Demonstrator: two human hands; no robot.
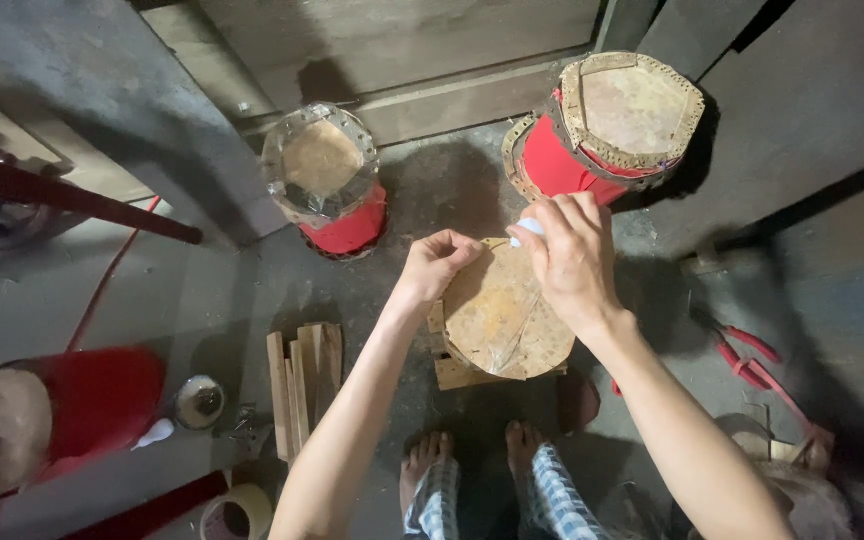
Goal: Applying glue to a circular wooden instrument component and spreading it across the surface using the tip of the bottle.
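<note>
Right hand grips a small white bottle above a round tan hide disc. Left hand pinches the disc's upper left edge. The disc rests on a pale wooden block on the grey concrete floor, near two red cylindrical drums and loose wooden slats.

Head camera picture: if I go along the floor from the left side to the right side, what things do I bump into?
Red drum lying on its side → small round tin → wood strips → round hide piece under both hands → red pliers.
</note>
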